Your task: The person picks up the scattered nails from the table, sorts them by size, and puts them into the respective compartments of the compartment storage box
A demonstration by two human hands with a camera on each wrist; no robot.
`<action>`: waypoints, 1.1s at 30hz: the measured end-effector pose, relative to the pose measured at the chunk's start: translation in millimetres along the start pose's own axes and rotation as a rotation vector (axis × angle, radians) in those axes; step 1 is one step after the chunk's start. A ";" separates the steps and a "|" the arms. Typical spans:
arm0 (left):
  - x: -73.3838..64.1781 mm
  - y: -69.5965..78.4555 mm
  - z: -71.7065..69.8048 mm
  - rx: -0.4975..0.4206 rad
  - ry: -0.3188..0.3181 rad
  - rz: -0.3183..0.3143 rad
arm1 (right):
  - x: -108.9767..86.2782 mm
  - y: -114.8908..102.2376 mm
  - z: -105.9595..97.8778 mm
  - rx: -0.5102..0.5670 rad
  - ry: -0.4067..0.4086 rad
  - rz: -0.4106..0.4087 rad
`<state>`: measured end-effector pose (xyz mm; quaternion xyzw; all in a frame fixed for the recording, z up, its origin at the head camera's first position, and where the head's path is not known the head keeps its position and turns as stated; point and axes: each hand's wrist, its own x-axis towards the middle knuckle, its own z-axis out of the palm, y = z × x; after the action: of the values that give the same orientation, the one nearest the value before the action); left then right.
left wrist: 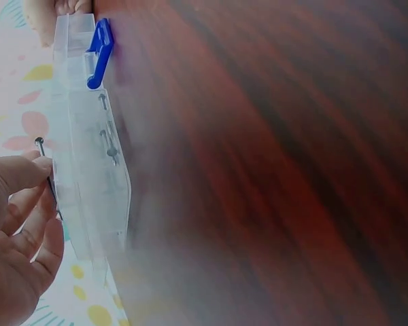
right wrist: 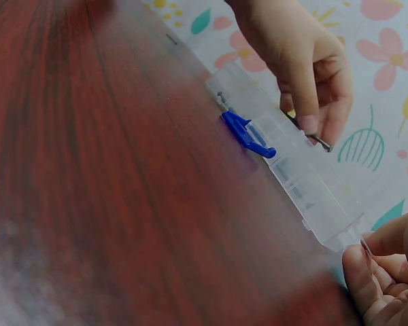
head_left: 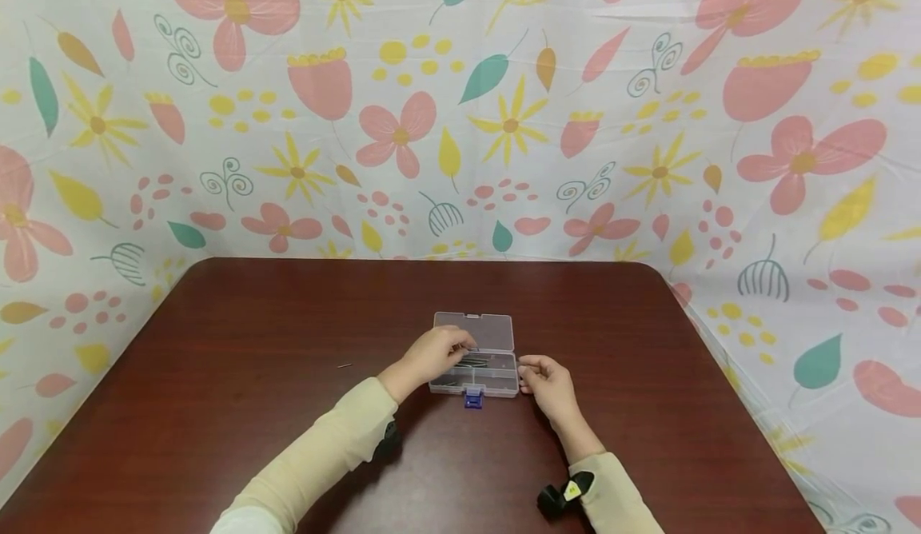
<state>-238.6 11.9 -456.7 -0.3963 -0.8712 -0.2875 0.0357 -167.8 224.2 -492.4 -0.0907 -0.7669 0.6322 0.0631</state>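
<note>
A clear plastic box [head_left: 495,391] with divided compartments and a blue latch [head_left: 472,398] stands on the table, its lid [head_left: 496,332] laid open toward the back. Above the rear compartment, my left hand [head_left: 440,352] pinches a dark nail [left wrist: 49,178] between thumb and fingers; the round head shows beyond the thumb. Several long nails [head_left: 471,363] lie in the compartment under that hand. Shorter nails [left wrist: 109,144] show through the box's front wall at its left end. At the opposite end, my right hand [head_left: 550,386] holds the box's right edge between thumb and forefinger.
One small nail [head_left: 344,365] lies on the brown table [head_left: 273,318], left of the box. A floral cloth [head_left: 403,190] hangs behind the table's far edge. Both forearms carry black wrist cameras [head_left: 564,496].
</note>
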 end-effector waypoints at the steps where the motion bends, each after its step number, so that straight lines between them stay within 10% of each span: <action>1: 0.4 0.3 0.6 0.004 0.003 0.004 | 0.0 -0.4 0.1 0.001 0.001 0.001; 17: -9.0 -3.7 -7.4 -0.048 0.007 -0.083 | 0.2 -0.5 1.4 -0.005 0.005 0.005; 33: -42.8 -23.2 -40.0 0.059 0.165 -0.114 | 1.9 -1.7 1.4 -0.035 -0.023 0.025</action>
<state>-232.4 -50.1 -446.8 -0.3199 -0.8945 -0.2951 0.1025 -170.0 223.0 -491.1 -0.0940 -0.7772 0.6206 0.0447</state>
